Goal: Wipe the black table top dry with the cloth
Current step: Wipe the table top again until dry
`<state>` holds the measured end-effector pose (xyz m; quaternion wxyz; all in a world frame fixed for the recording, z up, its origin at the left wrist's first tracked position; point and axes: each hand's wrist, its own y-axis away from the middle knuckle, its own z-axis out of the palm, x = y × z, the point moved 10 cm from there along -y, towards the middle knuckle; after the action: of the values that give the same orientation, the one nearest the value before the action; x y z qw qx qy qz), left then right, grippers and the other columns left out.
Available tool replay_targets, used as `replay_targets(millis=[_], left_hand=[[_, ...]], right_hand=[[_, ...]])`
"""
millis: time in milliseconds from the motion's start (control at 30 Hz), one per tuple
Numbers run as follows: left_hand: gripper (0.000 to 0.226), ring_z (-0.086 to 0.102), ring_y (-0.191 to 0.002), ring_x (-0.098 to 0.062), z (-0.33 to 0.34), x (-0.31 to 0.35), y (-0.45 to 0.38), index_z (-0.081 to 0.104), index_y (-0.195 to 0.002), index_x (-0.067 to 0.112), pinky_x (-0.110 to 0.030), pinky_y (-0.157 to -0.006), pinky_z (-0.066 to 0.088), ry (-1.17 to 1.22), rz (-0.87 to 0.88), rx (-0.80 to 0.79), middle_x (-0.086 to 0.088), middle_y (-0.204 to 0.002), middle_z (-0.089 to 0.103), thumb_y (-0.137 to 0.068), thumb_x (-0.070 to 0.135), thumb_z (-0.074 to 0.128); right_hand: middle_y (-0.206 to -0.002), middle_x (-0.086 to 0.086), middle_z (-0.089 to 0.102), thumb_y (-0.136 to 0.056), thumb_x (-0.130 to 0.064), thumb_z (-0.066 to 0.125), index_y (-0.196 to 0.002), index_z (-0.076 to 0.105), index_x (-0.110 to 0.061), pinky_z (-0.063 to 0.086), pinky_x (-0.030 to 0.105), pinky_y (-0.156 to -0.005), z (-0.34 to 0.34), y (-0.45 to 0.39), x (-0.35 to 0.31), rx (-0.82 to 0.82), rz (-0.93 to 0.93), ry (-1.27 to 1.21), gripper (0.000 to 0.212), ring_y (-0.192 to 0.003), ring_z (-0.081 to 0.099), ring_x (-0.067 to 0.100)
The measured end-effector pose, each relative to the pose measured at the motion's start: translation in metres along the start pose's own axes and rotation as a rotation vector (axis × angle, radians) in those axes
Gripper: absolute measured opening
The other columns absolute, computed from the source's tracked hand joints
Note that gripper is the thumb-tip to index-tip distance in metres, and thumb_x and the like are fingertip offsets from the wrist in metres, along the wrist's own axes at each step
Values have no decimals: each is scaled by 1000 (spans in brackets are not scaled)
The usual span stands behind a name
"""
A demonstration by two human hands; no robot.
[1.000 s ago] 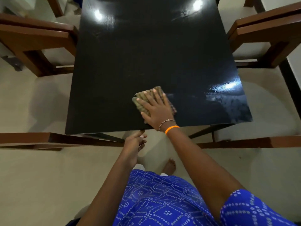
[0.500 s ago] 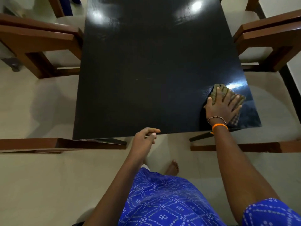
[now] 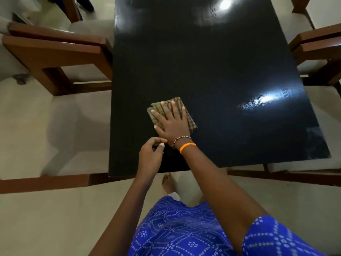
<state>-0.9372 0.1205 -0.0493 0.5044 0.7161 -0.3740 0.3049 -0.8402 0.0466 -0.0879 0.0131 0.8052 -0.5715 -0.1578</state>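
The glossy black table top (image 3: 212, 61) fills the middle of the head view. A folded, striped olive-brown cloth (image 3: 190, 121) lies flat on it, left of centre in the near half. My right hand (image 3: 172, 124) presses down on the cloth with fingers spread, hiding most of it. My left hand (image 3: 151, 154) hovers over the table's near edge just behind the right wrist, fingers loosely curled and holding nothing. A wet sheen shows near the table's right edge (image 3: 265, 100).
Brown wooden chairs with pale seats stand along the left (image 3: 55, 58) and right (image 3: 319, 50) sides of the table. Wooden rails (image 3: 44, 182) of nearer chairs run along the near edge. My bare foot (image 3: 167, 182) is on the pale floor under it.
My right hand slid the cloth from the table's near-right corner back leftward to the near middle. My left hand moved up from below the edge to over the table.
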Motion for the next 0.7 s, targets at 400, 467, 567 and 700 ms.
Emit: replay_targets(millis=[400, 467, 567, 700], left_hand=[[17, 56, -91, -5, 64, 46, -15, 59, -95, 26, -16, -70, 43, -161, 125, -250, 5, -107, 56, -93, 13, 49], [17, 56, -92, -6, 75, 52, -11, 59, -96, 26, -16, -72, 44, -173, 148, -279, 5, -107, 56, -93, 13, 49], [16, 56, -93, -7, 93, 56, -11, 59, -98, 24, -16, -71, 43, -203, 152, -309, 3, -108, 56, -93, 13, 49], [15, 55, -92, -7, 119, 58, -16, 61, -99, 22, -15, -72, 43, -257, 139, -294, 2, -109, 57, -93, 14, 49]], right_hand=[[-157, -6, 14, -92, -47, 37, -143, 23, -43, 1, 51, -115, -54, 79, 253, 173, 597, -51, 53, -146, 4, 26], [-158, -4, 13, -94, -45, 40, -144, 20, -43, 2, 53, -116, -60, 110, 303, 189, 746, -90, 54, -146, 3, 26], [-158, -4, 11, -94, -46, 38, -145, 19, -41, 1, 53, -116, -67, 141, 349, 203, 928, -126, 55, -145, 2, 26], [-157, 4, 15, -92, -41, 42, -145, 25, -33, 0, 57, -115, -67, 140, 345, 296, 1020, -134, 56, -144, 3, 34]])
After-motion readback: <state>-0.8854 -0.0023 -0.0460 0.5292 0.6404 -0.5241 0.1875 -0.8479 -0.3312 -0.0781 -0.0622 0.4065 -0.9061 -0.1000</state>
